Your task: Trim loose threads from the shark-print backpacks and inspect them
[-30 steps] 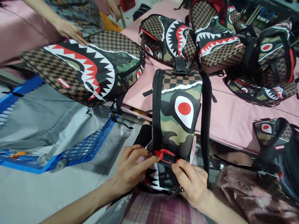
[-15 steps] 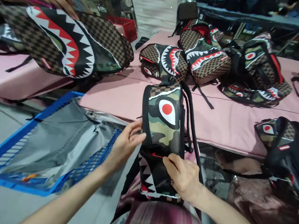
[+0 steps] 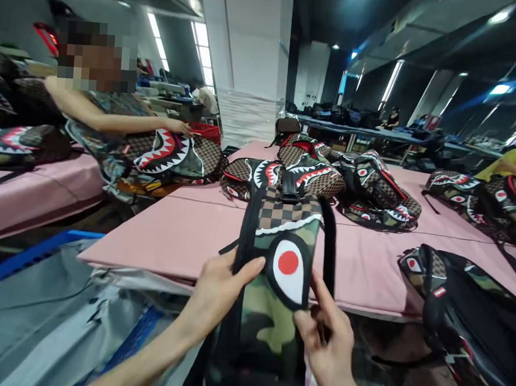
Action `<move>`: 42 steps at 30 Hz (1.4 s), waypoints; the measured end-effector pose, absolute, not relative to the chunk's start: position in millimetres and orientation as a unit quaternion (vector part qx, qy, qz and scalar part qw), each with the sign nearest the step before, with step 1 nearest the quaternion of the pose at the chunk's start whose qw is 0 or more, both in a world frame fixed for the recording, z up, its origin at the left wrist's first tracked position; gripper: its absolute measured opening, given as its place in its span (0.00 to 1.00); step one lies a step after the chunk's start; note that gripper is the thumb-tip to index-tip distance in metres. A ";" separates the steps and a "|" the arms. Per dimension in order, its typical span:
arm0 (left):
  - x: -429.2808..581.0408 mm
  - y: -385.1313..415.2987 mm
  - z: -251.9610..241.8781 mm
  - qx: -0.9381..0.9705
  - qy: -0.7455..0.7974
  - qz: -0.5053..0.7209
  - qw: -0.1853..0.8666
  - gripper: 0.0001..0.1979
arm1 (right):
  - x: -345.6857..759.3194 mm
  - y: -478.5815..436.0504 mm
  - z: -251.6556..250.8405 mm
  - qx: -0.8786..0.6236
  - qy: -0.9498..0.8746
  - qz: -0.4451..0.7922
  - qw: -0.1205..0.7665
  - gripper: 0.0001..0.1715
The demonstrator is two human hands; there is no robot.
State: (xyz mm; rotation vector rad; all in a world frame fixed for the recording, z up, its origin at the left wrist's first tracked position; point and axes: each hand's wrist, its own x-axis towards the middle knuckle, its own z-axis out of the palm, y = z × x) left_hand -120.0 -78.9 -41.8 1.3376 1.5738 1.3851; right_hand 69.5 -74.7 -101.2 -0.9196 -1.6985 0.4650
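Pink surface (image 3: 181,229) lay beyond a backpack (image 3: 261,318) that pointed straight at it

Behind the work the surface ran across the view, with a white pillar (image 3: 253,47) farther back. Directly before the wearer, between the two hands, was the backpack, its upper part overlapping the surface's front edge in the view. Its long axis ran away from the body, carry handle (image 3: 290,186) at the far end; the near end was dark and cut off by the frame, so what it rested on could not be told.

The left hand (image 3: 219,289) gripped the left edge, thumb laid on the front panel beside the eye patch (image 3: 288,267), fingers hidden behind. The right hand (image 3: 330,337) was at the opposite edge, index finger extended along it, thumb bent in close and the other fingers curled; whether it pinched the material could not be told. Of the two, the left was slightly nearer the handle, with the eye patch between them. A black strap (image 3: 330,244) ran down the right side.

Across to the left, another person's hand (image 3: 181,127) rested on a shark-mouth bag (image 3: 168,155). Patterned bags (image 3: 323,188) were heaped past the handle, and a dark bag (image 3: 469,305) was well to the right.
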 end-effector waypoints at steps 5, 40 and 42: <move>-121.8 -84.9 -31.3 0.548 0.574 0.589 0.154 0.14 | 65.0 -74.9 -79.7 -0.237 -0.751 0.064 0.613 0.37; -111.6 -30.2 -54.9 0.824 0.254 0.487 -0.141 0.13 | 83.8 18.0 6.5 -0.376 -0.802 -0.033 0.463 0.09; -122.8 -34.2 -50.0 0.824 0.263 0.487 -0.123 0.13 | 85.1 18.3 9.0 -0.375 -0.805 -0.063 0.456 0.11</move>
